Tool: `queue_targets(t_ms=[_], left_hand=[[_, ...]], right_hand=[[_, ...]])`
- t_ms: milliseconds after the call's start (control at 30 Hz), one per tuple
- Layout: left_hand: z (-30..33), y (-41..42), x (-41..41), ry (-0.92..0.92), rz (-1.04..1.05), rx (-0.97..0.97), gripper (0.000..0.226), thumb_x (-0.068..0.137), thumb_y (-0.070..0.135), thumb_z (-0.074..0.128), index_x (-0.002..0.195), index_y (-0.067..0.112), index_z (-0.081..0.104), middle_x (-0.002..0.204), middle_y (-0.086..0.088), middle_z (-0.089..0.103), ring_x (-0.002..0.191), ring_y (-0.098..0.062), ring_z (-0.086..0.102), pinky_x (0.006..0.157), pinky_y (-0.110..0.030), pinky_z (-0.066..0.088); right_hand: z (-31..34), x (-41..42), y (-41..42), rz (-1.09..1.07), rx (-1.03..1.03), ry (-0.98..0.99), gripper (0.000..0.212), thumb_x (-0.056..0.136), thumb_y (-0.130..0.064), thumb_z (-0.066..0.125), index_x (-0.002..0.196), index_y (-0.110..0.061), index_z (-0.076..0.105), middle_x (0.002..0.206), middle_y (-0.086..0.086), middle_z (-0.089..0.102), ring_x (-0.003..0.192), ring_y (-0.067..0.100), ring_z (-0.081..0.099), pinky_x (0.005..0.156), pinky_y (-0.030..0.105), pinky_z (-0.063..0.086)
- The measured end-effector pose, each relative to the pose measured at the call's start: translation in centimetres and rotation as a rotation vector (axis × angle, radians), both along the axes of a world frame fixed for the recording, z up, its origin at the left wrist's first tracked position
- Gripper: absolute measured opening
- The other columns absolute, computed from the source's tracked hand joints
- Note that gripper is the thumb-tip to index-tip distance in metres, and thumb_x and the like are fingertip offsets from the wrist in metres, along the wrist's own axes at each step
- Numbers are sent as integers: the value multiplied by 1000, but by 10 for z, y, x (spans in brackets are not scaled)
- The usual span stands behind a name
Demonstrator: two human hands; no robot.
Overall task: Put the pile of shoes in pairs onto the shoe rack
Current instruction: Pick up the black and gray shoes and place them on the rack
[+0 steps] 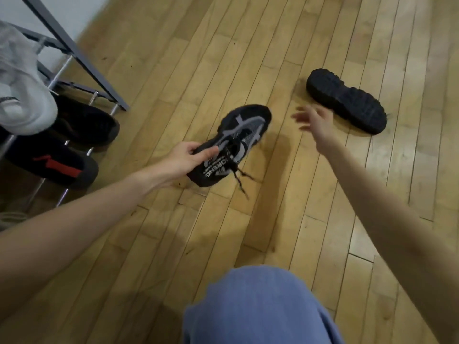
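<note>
Left hand point(182, 157): closed on the collar of a black and grey sneaker point(232, 145), thumb on top, fingers under the opening. The sneaker is held above the wooden floor point(285, 207), toe pointing toward 1 o'clock, white lettering on its side, a loose lace point(239, 180) hanging from it toward 5 o'clock.

Right hand point(314, 120): open, fingers spread, blurred, holding nothing; it hangs over the floor at 3 o'clock of the held sneaker.

Black chunky shoe point(346, 100): lies on the floor sole up, just beyond the right hand at 2 o'clock, not touched.

Shoe rack point(74, 48): dark metal frame at 10 o'clock of the view. On it: a white shoe point(22, 83) on an upper tier, a black shoe point(87, 122) below it, and a black shoe with red mark point(57, 165) at 9 o'clock.

Knee in blue trousers point(258, 306): at 6 o'clock.
</note>
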State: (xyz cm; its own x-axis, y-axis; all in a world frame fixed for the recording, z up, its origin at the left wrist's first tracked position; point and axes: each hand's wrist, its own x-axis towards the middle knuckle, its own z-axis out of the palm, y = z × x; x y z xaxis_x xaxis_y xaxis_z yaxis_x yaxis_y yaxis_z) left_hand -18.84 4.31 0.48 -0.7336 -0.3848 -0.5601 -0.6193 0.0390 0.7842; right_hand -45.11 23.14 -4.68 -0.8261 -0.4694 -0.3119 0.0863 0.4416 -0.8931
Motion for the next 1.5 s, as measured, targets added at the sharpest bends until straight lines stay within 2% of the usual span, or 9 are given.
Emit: queue_targets(t_ms=[133, 300, 500, 667, 833, 967, 1100, 1267, 1500], left_hand=[[-3, -6, -2, -19, 228, 104, 74, 57, 68, 68, 108, 13, 66, 104, -6, 73, 102, -23, 67, 94, -41, 51], [-4, -13, 3, -32, 307, 143, 34, 82, 53, 61, 91, 21, 66, 95, -1, 72, 98, -19, 67, 88, -37, 52], [-1, -20, 10, -50, 306, 124, 34, 85, 54, 57, 93, 23, 66, 99, -1, 72, 99, -20, 67, 88, -38, 52], [-1, -17, 11, -42, 390, 182, 39, 83, 56, 58, 97, 20, 65, 100, -1, 71, 100, -19, 64, 84, -38, 51], [9, -19, 15, -33, 452, 254, 54, 74, 60, 57, 103, 15, 60, 100, -2, 66, 98, -19, 60, 65, -31, 48], [19, -17, 22, -24, 472, 259, 53, 81, 56, 56, 111, 12, 60, 104, -2, 67, 101, -19, 61, 66, -31, 48], [37, -16, 37, -20, 471, 287, 48, 83, 53, 57, 108, 13, 63, 107, -4, 69, 102, -20, 63, 69, -33, 50], [67, -18, 71, -60, 401, 71, 43, 83, 56, 59, 100, 17, 66, 100, -3, 72, 99, -22, 66, 84, -39, 52], [125, -13, 134, 19, 465, -162, 40, 83, 54, 61, 95, 17, 71, 78, 6, 74, 72, -8, 69, 61, -22, 54]], right_hand=[[-7, -60, -23, 107, 493, 375, 54, 90, -9, 53, 142, -9, 38, 142, 14, 42, 133, 30, 37, 111, 42, 35], [-13, -83, -52, 307, 898, 716, 70, 85, -8, 57, 147, -7, 24, 152, 28, 18, 141, 45, 15, 115, 52, 21], [-16, -96, -76, 375, 1000, 465, 71, 93, -10, 48, 153, -15, 11, 160, 17, -13, 145, 46, -10, 118, 58, 1], [-21, -104, -80, 359, 1117, 555, 66, 95, -14, 48, 152, -25, 16, 160, 15, -13, 143, 51, -9, 118, 60, -1], [-14, -106, -65, 499, 1175, 743, 58, 91, 1, 50, 143, -19, 35, 153, 20, 15, 132, 55, 24, 110, 58, 28], [-6, -75, -59, 610, 1241, 868, 70, 86, -2, 59, 145, -15, 25, 152, 18, 17, 130, 54, 28, 107, 53, 31], [4, -25, -51, 751, 1198, 937, 74, 78, -7, 70, 141, -12, 32, 151, 18, 16, 131, 50, 29, 106, 53, 33], [27, 61, -56, 773, 888, 964, 74, 73, -17, 74, 137, -14, 38, 143, 14, 25, 125, 41, 32, 105, 49, 35], [83, 163, -82, 707, 569, 1008, 83, 66, -15, 75, 137, -20, 33, 142, 17, 35, 129, 39, 33, 108, 48, 30]])
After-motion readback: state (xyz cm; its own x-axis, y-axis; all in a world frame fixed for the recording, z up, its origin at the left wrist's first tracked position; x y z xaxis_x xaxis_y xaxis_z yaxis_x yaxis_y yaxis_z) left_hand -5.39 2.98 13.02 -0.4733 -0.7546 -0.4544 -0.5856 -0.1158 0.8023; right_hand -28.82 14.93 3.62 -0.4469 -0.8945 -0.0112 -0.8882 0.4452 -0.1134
